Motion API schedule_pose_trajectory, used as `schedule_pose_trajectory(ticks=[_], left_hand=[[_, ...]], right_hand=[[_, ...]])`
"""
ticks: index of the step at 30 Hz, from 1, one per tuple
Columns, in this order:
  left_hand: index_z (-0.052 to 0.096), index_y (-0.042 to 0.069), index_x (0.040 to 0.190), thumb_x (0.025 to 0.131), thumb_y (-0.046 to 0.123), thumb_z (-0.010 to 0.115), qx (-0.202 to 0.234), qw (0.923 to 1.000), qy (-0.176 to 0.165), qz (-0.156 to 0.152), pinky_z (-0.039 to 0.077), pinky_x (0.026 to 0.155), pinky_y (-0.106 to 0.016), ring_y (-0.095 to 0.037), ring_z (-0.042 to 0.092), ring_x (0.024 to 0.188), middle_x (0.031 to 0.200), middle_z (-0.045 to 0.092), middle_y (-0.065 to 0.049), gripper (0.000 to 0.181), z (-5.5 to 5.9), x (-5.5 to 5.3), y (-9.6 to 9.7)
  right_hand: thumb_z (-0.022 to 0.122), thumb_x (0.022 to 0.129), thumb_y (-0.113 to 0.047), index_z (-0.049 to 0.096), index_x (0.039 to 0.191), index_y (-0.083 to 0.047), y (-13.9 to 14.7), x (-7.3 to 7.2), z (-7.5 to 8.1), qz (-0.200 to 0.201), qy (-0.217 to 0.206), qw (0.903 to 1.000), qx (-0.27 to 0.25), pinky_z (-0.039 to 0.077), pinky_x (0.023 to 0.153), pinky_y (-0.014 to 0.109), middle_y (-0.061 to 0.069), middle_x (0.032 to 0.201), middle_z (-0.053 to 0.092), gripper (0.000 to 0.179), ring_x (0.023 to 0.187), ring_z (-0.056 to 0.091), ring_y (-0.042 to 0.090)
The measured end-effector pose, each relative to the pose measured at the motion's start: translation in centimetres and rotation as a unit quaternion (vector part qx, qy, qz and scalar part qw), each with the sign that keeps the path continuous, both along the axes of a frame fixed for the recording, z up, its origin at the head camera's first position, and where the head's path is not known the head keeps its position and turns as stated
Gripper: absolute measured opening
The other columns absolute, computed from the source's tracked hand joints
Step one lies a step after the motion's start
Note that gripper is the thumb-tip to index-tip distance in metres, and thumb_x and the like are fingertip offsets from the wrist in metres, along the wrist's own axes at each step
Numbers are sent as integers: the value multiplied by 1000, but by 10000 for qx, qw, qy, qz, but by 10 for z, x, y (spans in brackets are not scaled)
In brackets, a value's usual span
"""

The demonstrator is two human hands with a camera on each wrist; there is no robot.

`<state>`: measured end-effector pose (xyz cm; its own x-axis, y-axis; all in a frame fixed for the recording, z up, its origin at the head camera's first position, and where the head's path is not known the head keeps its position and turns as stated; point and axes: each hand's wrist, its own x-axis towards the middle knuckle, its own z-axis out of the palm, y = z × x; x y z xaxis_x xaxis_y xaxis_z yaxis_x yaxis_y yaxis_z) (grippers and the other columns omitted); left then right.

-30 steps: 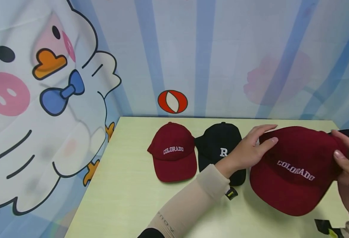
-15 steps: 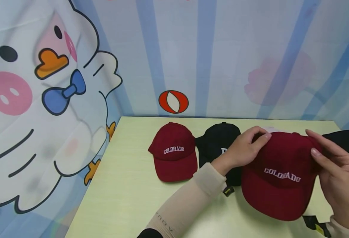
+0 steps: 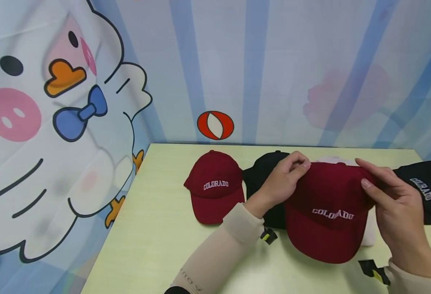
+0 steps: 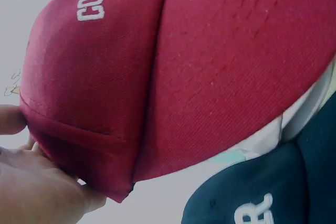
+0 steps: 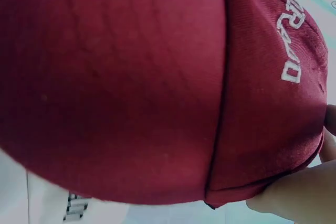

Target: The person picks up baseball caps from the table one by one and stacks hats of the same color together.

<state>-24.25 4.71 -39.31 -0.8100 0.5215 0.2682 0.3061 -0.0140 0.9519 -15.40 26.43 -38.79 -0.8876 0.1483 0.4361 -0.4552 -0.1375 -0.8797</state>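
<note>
The held maroon cap [image 3: 327,222], brim [image 3: 325,247] foremost, is hanging above the surface [image 3: 152,228], right of the black R cap [image 4: 273,177]. The left hand [image 3: 282,179] is pinching the side nearer the black R cap, while the right hand [image 3: 400,204] is gripping the farther side between its fingers

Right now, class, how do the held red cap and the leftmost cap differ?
The left hand and right hand hold the held cap; the leftmost cap rests on the table. In the head view, the held cap looks larger than the leftmost cap. Both are red with white COLORADO lettering.
</note>
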Motion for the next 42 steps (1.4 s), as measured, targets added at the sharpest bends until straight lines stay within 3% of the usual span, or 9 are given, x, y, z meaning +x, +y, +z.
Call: schedule_pose_trajectory(ticks=[7, 14, 18, 28, 34, 42], left_hand=[[53, -4, 114, 111, 13, 44, 488, 9983, -232, 235, 40, 80, -18, -2, 52, 82, 83, 56, -8, 20, -3, 2, -25], [52, -2, 112, 111, 13, 44, 750, 9945, -456, 568, 41, 79, -23, -5, 53, 80, 76, 52, 6, 17, -6, 3, -56], [54, 0, 111, 111, 15, 45, 732, 9921, -429, 921, 42, 78, -25, -7, 55, 81, 76, 54, 6, 18, -9, 3, -77], [57, 9, 109, 110, 23, 49, 719, 9786, -552, 1846, 45, 79, -30, -13, 57, 86, 81, 57, 4, 16, -11, 8, -133], [57, 11, 106, 110, 25, 51, 878, 9726, -721, 2027, 47, 78, -27, -12, 59, 85, 83, 59, 5, 16, -13, 7, -161], [58, 13, 106, 111, 26, 50, 874, 9666, -843, 2259, 48, 76, -25, -11, 60, 85, 82, 60, 5, 16, -22, -1, -190]], right_hand=[[55, 99, 13, 51, 141, 16, -21, -9, 2, 444, -30, 9990, -19, 57, 72, 17, 9, 114, 61, 43, 100, 62, 15], [58, 100, 7, 58, 139, 10, -48, -20, 0, 511, -195, 9978, 384, 55, 71, 18, 4, 118, 65, 39, 98, 63, 12], [61, 101, 2, 64, 135, 5, -67, -28, -3, 533, -383, 9966, 505, 52, 71, 19, 1, 112, 66, 35, 93, 62, 11], [63, 105, -20, 65, 135, -7, -110, -44, -26, 662, -1057, 9825, 1387, 54, 76, 19, -4, 106, 65, 33, 94, 60, 10], [66, 102, -22, 65, 134, -7, -129, -54, -43, 789, -1202, 9747, 1712, 54, 81, 21, -11, 113, 66, 35, 101, 61, 12], [71, 99, -25, 66, 135, -14, -150, -66, -49, 777, -1270, 9667, 2083, 54, 83, 25, 5, 127, 63, 38, 107, 58, 22]])
